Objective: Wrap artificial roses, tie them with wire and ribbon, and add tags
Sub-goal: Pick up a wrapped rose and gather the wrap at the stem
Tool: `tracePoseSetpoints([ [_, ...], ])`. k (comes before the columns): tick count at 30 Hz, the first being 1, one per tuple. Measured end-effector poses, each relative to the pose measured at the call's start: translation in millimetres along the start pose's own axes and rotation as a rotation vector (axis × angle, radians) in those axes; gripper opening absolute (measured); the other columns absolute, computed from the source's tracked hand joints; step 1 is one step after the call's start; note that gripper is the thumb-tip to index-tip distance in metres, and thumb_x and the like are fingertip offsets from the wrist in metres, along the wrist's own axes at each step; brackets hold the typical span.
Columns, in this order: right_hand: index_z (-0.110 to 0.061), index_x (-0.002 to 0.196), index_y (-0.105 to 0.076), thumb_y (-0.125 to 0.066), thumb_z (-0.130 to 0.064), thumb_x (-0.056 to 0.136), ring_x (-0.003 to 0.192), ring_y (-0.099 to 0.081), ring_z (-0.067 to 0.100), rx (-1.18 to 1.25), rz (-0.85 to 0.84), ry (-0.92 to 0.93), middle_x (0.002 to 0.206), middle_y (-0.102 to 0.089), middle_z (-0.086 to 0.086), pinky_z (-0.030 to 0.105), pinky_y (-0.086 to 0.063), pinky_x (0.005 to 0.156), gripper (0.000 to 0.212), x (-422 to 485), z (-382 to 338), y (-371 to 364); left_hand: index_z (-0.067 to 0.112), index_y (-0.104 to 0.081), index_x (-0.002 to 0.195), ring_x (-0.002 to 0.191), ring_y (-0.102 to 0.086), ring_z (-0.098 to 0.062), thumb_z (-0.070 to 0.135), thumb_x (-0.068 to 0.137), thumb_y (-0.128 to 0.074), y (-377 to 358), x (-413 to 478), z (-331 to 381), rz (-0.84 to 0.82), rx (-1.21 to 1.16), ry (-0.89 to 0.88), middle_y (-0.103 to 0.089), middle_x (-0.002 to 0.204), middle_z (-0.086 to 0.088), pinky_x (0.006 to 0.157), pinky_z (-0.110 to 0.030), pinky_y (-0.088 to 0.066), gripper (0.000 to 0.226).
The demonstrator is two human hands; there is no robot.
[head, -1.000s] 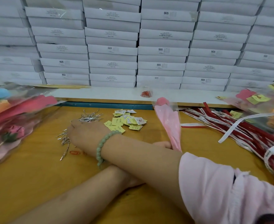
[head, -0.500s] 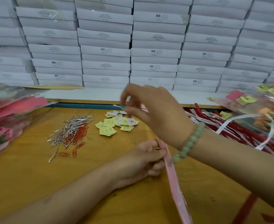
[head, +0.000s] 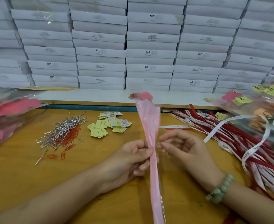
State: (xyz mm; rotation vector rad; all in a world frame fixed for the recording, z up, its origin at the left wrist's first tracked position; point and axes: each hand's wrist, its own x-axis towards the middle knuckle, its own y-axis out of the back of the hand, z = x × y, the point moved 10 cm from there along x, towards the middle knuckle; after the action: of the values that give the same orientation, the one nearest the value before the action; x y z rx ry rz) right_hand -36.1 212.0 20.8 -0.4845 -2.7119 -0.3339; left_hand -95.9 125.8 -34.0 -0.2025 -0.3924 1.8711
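Two hands meet at the middle of the wooden worktop (head: 27, 172), holding a wrapped rose (head: 149, 125) upright and tilted slightly away from the person. Its pink sleeve narrows to a neck, with the pink bloom at the top near the far edge of the worktop. The left hand (head: 133, 160) grips that neck, thumb and fingers (head: 146, 153) clamped on the sleeve. The right hand (head: 184, 149), wearing a green bead bracelet (head: 220, 189), has its thumb and forefinger pinched together on a thin silver wire (head: 157, 144) right against the neck; the strand is barely visible. To the left lie a heap of silver wire ties (head: 63, 130) mixed with orange paper clips (head: 71, 135), and just beside them a small pile of yellow tags (head: 107, 125). Red and white ribbons (head: 230, 131) spread to the right. Finished wrapped flowers (head: 6, 113) lie at the left edge, and tagged bouquets (head: 254, 102) lie at the right. White boxes (head: 149, 54) are stacked behind.
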Motion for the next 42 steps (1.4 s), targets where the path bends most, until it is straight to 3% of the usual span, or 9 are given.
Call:
tracePoseSetpoints([
  [2,-0.003,0.088,-0.066,-0.069,-0.012,0.073,0.064,-0.068,0.013,0.083,-0.008,-0.063,0.074,-0.073,0.012,0.019,-0.053,0.06,0.018,-1,7,-1,-0.002,-0.052,0.11,0.043,-0.043,-0.002,0.01,0.092,-0.057,1,1,0,0.009,-0.001,-0.007,-0.065,0.076,-0.008,0.039,-0.012,-0.035,0.022],
  [6,-0.002,0.08,-0.066,-0.071,-0.013,0.07,0.054,-0.064,0.012,0.159,-0.026,-0.149,0.068,-0.071,0.012,0.015,-0.049,0.054,0.016,-1,16,-3,0.012,-0.07,0.089,0.043,-0.043,-0.003,0.011,0.088,-0.059,-2,-1,2,-0.001,0.03,-0.024,-0.065,0.076,-0.008,0.039,-0.012,-0.034,0.011],
  [9,-0.005,0.078,-0.067,-0.073,-0.016,0.068,0.05,-0.059,0.011,0.212,-0.072,-0.231,0.066,-0.068,0.011,0.017,-0.05,0.052,0.016,-2,25,-9,0.009,-0.067,0.091,0.043,-0.044,-0.002,0.012,0.088,-0.06,-5,-2,3,-0.004,0.052,-0.027,-0.066,0.075,-0.007,0.039,-0.012,-0.034,0.008],
  [15,-0.001,0.112,-0.06,-0.075,-0.02,0.064,0.046,-0.052,0.005,0.36,-0.19,-0.475,0.065,-0.063,0.006,0.017,-0.047,0.046,0.054,-8,45,-25,0.014,-0.069,0.086,0.044,-0.047,-0.002,0.01,0.091,-0.06,-6,-4,4,-0.02,0.06,-0.03,-0.067,0.075,-0.008,0.041,-0.012,-0.037,0.011],
  [20,-0.006,0.114,-0.062,-0.068,-0.019,0.077,0.049,-0.05,0.004,0.356,-0.32,-0.424,0.066,-0.061,0.003,0.015,-0.041,0.045,0.04,-11,36,-35,0.018,-0.072,0.081,0.045,-0.047,-0.001,0.012,0.088,-0.063,-8,-3,5,-0.041,0.077,-0.023,-0.069,0.077,-0.01,0.042,-0.011,-0.037,0.013],
  [25,-0.004,0.118,-0.057,-0.068,-0.016,0.079,0.049,-0.05,0.006,0.371,-0.309,-0.387,0.066,-0.061,0.004,0.016,-0.043,0.046,0.042,-10,34,-33,0.011,-0.069,0.079,0.042,-0.052,-0.006,0.01,0.081,-0.069,-1,-3,3,0.036,0.084,0.005,-0.07,0.075,-0.015,0.039,-0.013,-0.039,0.002],
  [29,-0.008,0.11,-0.059,-0.067,-0.013,0.08,0.048,-0.05,0.007,0.368,-0.319,-0.385,0.066,-0.061,0.006,0.016,-0.043,0.045,0.032,-10,35,-33,0.008,-0.049,0.09,0.041,-0.052,-0.01,0.007,0.078,-0.069,5,-5,3,0.109,0.091,-0.025,-0.067,0.073,-0.021,0.038,-0.016,-0.04,0.024],
  [34,-0.007,0.108,-0.06,-0.069,-0.013,0.076,0.046,-0.05,0.006,0.348,-0.296,-0.384,0.063,-0.062,0.006,0.017,-0.043,0.044,0.034,-9,37,-32,0.007,-0.051,0.096,0.044,-0.052,-0.009,0.01,0.083,-0.066,1,-8,7,0.119,0.198,-0.082,-0.068,0.074,-0.016,0.043,-0.017,-0.044,0.02],
  [42,-0.006,0.11,-0.059,-0.069,-0.013,0.074,0.045,-0.049,0.006,0.339,-0.262,-0.39,0.061,-0.06,0.006,0.017,-0.043,0.043,0.039,-9,38,-30,0.006,-0.054,0.092,0.05,-0.056,-0.013,0.017,0.087,-0.068,-3,-9,11,0.133,0.164,-0.087,-0.067,0.071,-0.014,0.046,-0.02,-0.049,0.019],
])
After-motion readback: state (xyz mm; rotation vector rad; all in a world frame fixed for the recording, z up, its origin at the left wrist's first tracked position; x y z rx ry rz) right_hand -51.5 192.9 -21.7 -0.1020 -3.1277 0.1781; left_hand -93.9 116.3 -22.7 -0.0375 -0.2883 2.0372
